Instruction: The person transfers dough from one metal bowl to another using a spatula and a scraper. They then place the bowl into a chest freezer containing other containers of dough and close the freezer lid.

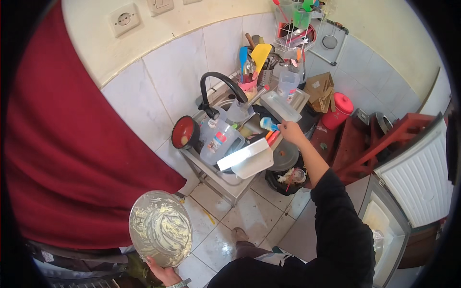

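Observation:
My left hand [162,272] grips the lower rim of a round mixing bowl [162,230], tilted so its inside faces me. Pale, creamy residue is smeared over the bowl's inner wall. My right hand [291,132] reaches out over the right side of the sink and holds a blue spatula [267,124] coated with a whitish smear. Under the spatula, the metal sink [223,179] is heaped with dishes. Among them are a clear plastic jug [219,142], a shiny rectangular pan [243,154] and orange and red handles [272,137].
A black faucet [219,75] arches over the sink, beside a black-and-red bowl [185,132]. Utensil holders [265,76] stand behind. Below right sits an open trash bin [286,180]. A red curtain [79,154] hangs at left; an open freezer lid [417,176] juts in at right.

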`<action>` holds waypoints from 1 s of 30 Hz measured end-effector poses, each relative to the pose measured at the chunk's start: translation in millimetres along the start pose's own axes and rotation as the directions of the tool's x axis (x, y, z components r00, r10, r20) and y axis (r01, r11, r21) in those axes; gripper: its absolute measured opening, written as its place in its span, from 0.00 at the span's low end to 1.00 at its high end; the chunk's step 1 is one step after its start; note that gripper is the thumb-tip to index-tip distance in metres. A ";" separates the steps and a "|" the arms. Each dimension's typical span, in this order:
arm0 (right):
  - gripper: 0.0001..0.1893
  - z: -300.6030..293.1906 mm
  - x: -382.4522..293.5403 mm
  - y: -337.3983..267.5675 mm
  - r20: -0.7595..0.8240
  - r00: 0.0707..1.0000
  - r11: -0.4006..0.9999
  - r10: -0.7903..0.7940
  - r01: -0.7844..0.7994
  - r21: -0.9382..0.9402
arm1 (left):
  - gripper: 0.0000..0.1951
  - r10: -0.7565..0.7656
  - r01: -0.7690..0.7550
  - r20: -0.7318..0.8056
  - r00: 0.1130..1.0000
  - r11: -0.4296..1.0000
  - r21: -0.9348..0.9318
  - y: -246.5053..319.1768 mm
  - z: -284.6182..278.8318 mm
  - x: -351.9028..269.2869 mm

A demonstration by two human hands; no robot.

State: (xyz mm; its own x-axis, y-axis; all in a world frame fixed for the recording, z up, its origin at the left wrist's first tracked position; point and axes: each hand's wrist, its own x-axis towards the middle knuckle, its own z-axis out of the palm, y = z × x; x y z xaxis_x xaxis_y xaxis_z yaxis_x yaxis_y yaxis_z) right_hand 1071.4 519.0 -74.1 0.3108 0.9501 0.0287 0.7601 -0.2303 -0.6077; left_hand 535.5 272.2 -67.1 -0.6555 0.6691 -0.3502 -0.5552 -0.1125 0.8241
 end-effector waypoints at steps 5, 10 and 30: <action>0.20 24.8 41.6 -15.2 0.030 0.998 0.996 0.061 -0.059 -0.062 | 0.23 -0.036 0.036 -0.007 0.999 0.999 -0.008 -8.4 23.0 25.8; 0.23 20.4 44.5 -31.9 -0.043 0.998 0.885 -0.046 0.021 -0.465 | 0.23 -0.052 0.052 -0.033 0.998 0.999 0.002 -18.0 5.0 67.4; 0.24 -170.2 -69.3 -37.7 -0.249 0.967 0.924 0.043 -0.133 -0.359 | 0.23 -0.125 0.130 0.052 0.991 0.984 -0.122 -5.6 29.1 112.6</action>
State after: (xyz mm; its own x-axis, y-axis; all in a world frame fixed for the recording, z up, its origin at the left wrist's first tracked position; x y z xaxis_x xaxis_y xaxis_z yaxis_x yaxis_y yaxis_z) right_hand 1118.3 426.0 81.9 0.4755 0.8568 0.1997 0.8655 -0.4150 -0.2804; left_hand 479.7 369.6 -98.2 -0.5538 0.7151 -0.4266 -0.6940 -0.1133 0.7110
